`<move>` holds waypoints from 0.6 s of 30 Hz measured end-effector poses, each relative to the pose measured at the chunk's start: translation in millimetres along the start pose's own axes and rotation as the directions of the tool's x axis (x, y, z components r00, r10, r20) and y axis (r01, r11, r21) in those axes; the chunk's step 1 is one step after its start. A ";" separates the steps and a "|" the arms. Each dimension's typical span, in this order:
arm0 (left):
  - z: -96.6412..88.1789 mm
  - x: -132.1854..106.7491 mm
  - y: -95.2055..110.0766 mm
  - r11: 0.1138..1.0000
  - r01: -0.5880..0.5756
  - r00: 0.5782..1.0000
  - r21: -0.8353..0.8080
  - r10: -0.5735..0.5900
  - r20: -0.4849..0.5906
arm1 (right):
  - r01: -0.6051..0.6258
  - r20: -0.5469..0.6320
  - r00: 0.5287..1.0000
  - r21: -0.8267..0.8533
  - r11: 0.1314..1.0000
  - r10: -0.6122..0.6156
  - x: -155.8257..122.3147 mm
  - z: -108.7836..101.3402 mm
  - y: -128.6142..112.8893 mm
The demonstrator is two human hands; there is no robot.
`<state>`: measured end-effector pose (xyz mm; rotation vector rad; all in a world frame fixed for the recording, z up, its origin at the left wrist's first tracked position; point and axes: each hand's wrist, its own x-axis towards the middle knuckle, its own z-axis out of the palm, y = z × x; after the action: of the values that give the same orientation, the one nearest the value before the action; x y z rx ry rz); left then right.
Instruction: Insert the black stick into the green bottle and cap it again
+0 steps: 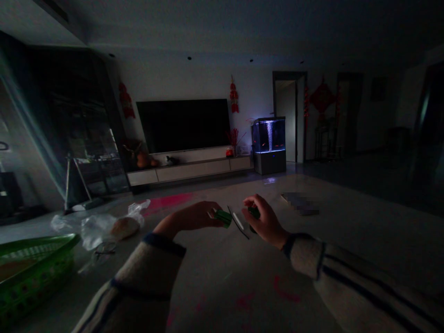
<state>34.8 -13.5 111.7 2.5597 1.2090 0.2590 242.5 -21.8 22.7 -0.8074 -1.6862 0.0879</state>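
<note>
My left hand (pixel 197 215) is closed on a small, shiny green piece (pixel 223 217) that sticks out past the fingertips; its kind is unclear in the dim light. Curled fingers of my right hand (pixel 265 222) wrap a dark green object (pixel 254 213), mostly hidden by the hand. Between the two hands lie a short white stick (pixel 238 221) and a thin dark rod (pixel 239 225), both slanting on the pale tabletop (pixel 222 273).
A green plastic basket (pixel 38 282) stands at the left edge, near a clear plastic bag (pixel 99 229) and a round brownish item (pixel 125 228). Glasses (pixel 105 249) lie by them. A flat, blurred-out object (pixel 300 203) is at right. Beyond are a television (pixel 183 125) and a lit aquarium (pixel 269 136).
</note>
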 end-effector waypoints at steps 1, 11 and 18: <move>0.7 0.4 0.1 1.000 -0.017 1.000 -0.004 0.017 -0.001 | 0.010 0.061 0.998 0.014 1.000 -0.011 -2.5 2.9 -2.8; 1.5 3.4 6.2 0.994 -0.113 0.993 -0.013 0.112 -0.029 | -0.286 0.286 0.935 0.262 0.922 0.208 -14.1 26.2 3.7; 1.0 2.5 9.2 0.996 -0.076 0.997 -0.040 0.075 -0.013 | -0.308 0.286 0.935 0.361 0.880 0.210 -12.1 27.9 6.8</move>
<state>43.3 -17.2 114.0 2.5750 1.1008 0.3116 221.6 -13.3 1.3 -0.7244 -1.6922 0.7244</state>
